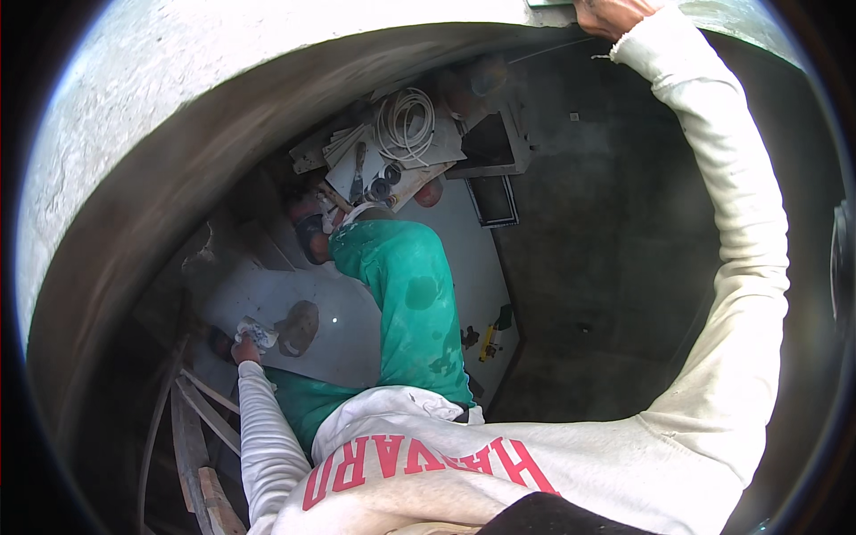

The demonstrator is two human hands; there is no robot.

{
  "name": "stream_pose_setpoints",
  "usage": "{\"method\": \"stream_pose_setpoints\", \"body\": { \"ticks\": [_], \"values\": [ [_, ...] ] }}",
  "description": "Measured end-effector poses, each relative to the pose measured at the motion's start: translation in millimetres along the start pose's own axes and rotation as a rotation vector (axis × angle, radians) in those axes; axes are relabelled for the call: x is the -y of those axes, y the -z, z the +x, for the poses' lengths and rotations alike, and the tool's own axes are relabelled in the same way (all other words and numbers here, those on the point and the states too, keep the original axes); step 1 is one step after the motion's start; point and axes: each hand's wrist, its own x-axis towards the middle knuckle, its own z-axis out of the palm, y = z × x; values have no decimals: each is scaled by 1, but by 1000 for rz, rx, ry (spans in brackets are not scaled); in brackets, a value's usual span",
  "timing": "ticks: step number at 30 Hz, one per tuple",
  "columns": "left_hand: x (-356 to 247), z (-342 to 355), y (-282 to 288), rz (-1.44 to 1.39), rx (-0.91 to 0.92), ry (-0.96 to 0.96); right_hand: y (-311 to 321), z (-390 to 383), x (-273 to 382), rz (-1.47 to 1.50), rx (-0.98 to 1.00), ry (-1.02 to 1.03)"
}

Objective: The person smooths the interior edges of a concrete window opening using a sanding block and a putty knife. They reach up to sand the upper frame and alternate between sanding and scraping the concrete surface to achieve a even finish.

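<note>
My right hand point(615, 16) reaches up to the pale plastered wall point(294, 20) at the top of the view. Its fingers are closed beside a flat, greenish-edged piece point(553, 12), mostly cut off by the frame, which I cannot identify. Low on the left, my left hand point(245, 349) grips a crumpled white cloth or paper point(258, 333). Close to that hand, a brown patch of what looks like mortar point(299, 328) lies on a grey-white board point(343, 312).
Wooden poles point(192, 437) stand at lower left. Farther off are a coil of white cable point(406, 125), dark rolls point(381, 188), a black rectangular frame point(492, 201) and a yellow tool point(489, 343). A dark grey wall point(615, 250) rises at right.
</note>
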Motion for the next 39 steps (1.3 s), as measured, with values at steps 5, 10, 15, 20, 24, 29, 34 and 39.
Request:
{"method": "stream_pose_setpoints", "body": {
  "ticks": [5,10,15,20,24,29,34,39],
  "values": [
    [-15,-7,-17,117,5,-44,0,12,-16,-68,-105,-93],
    [-9,6,-19,40,18,-2,17,3,-1,3,-20,-53],
    [0,12,-23,80,38,8,12,-11,14,41,-2,-30],
    [1,6,-3,73,-11,5,-6,7,0,11,11,-47],
    [-36,-18,-35,-14,55,18,-2,13,-42,-176,-15,-74],
    [-45,-24,-17,225,25,-7,46,-4,19,-66,-473,-311],
    [-18,2,-9,-71,59,117,23,-58,108,73,-1182,-891],
    [-35,16,18,13,7,97,-66,-58,177,678,-1592,-1450]
  ]
}}
